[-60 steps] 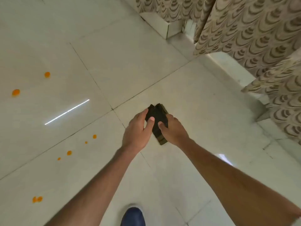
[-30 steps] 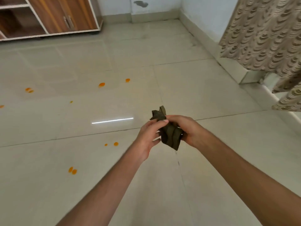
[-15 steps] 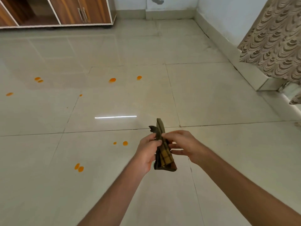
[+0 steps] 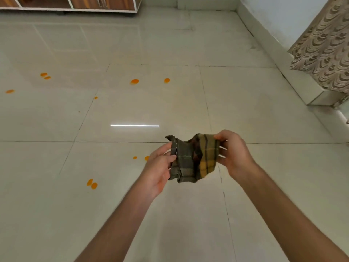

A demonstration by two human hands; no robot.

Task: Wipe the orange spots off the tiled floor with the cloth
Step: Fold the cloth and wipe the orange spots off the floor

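Right now my left hand [image 4: 158,167] pinches one edge of the cloth [image 4: 192,159] between thumb and fingers. My right hand [image 4: 234,154] grips the opposite edge, so the cloth hangs bunched between them in the air, above the tiled floor [image 4: 264,120]. It is a soft checked weave, olive-brown with a yellow patch, folded thick, creased and limp at the lower hem. The risk, as I judge it, is going down with a loose wad: a floppy corner could drag and smear the orange spots [image 4: 92,184] across the glossy tiles or into the thin grout lines instead of lifting them. The spots are small rounded blobs, the nearest pairs to my left, others scattered toward the wooden cabinet [image 4: 85,2]; a scallop-patterned curtain [image 4: 324,53] hangs at right.
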